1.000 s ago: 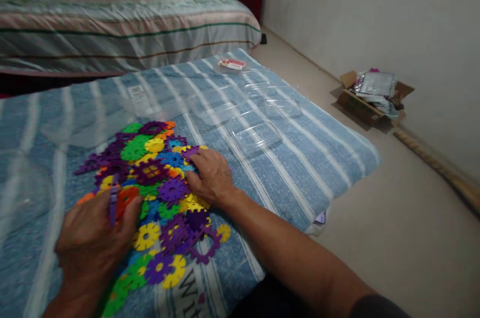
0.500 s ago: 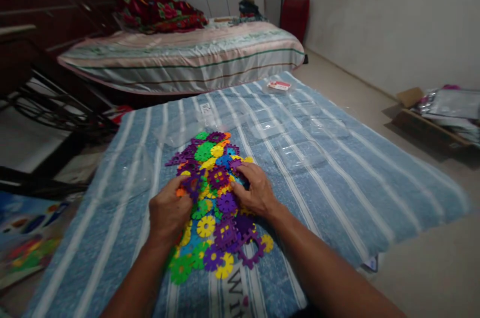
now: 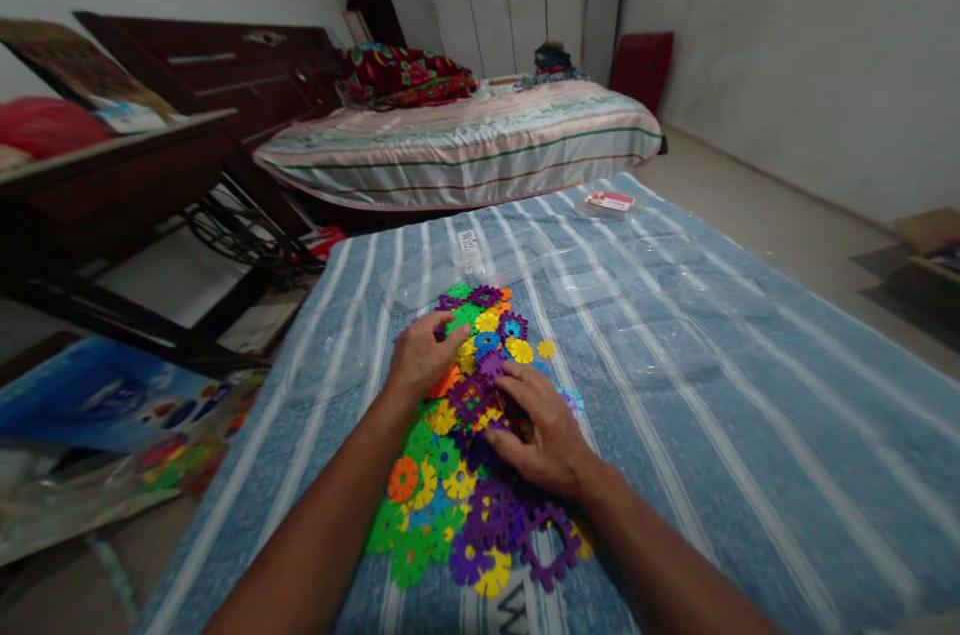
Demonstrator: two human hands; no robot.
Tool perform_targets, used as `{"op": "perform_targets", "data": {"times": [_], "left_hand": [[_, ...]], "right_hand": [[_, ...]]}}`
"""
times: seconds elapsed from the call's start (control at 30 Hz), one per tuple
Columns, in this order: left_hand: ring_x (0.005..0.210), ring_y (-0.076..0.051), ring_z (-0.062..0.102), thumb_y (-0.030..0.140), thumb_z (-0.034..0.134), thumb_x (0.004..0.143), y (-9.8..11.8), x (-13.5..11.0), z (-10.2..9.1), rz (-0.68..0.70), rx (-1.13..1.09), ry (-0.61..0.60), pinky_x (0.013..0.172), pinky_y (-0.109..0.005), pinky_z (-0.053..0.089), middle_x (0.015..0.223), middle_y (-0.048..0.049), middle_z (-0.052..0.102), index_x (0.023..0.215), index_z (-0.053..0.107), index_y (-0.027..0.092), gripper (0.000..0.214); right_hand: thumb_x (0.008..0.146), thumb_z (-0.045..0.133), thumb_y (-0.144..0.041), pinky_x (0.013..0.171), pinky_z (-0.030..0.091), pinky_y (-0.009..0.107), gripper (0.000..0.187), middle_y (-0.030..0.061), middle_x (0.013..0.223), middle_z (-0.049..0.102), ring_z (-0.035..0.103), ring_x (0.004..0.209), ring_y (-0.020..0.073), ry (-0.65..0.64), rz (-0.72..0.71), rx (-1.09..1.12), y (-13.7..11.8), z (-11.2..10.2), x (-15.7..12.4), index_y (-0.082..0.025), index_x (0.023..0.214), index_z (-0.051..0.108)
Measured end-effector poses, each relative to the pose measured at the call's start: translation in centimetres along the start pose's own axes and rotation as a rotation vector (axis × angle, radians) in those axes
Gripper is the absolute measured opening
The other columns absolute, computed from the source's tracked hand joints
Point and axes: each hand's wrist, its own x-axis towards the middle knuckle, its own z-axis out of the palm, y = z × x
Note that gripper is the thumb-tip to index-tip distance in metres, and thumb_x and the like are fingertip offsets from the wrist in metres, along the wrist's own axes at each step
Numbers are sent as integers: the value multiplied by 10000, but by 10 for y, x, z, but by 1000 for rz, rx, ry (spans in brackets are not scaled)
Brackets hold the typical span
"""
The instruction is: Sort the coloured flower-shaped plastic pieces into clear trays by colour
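A long heap of flat toothed plastic building pieces (image 3: 459,483) in purple, green, yellow, orange and blue lies on a blue striped cloth (image 3: 645,515). My left hand (image 3: 424,355) is over the heap's far left side, thumb and fingers apart, fingertips near green and purple pieces. On the right side of the heap rests my right hand (image 3: 546,430). Its fingers are spread, and the fingertips touch a purple piece (image 3: 491,365). The palm hides some pieces beneath it. A purple ring-shaped piece (image 3: 551,547) lies at the near right end.
Clear plastic packaging (image 3: 592,285) is scattered across the far part of the cloth. A red and white card (image 3: 609,202) lies near the far edge. Beyond is a bed (image 3: 480,150). On the left stand a dark table (image 3: 127,150) and a blue printed box (image 3: 105,395).
My left hand has gone from the left middle of the heap to its far left side, away from the purple piece there. My right hand has spread over the right side. The view has turned left.
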Motion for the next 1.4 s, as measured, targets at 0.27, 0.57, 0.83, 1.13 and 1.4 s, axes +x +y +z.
{"op": "perform_targets", "data": {"times": [0.27,0.57,0.83,1.13,1.4], "left_hand": [[1164,-336,615,679,537,797,19,64,21,6,390,-360,955,-397,467,1241,-165,672,1246,590,169,681],[1234,-317,562,499,618,797,13,67,36,140,305,-453,998,-382,440,1358,-138,598,1408,456,179,709],[831,-219,661,335,569,792,19,36,0,321,281,-594,744,-290,478,870,-33,730,1180,657,196,422],[755,-171,645,327,450,851,9,-26,-48,311,86,-579,718,-251,484,814,-1,718,937,704,236,283],[1010,-228,655,390,499,831,-29,-58,-52,135,118,-142,936,-350,502,1041,-71,729,997,690,207,312]], "right_hand": [[779,689,-515,1115,394,533,703,180,1439,510,442,1367,316,-149,-106,-94,-10,8,-10,-172,1366,509],[807,654,-495,1098,413,534,659,173,1448,499,454,1354,315,-152,-110,-155,-8,10,-11,-183,1366,501],[823,641,-395,1086,432,527,589,157,1406,542,485,1326,307,-128,-85,-178,-6,12,-13,-191,1361,514],[831,635,-359,1058,461,527,558,157,1373,567,524,1290,307,-80,-92,-190,-2,13,-16,-205,1354,521],[835,623,-338,1035,483,534,513,151,1354,586,549,1262,306,-65,-99,-209,-2,13,-17,-206,1325,545]]}}
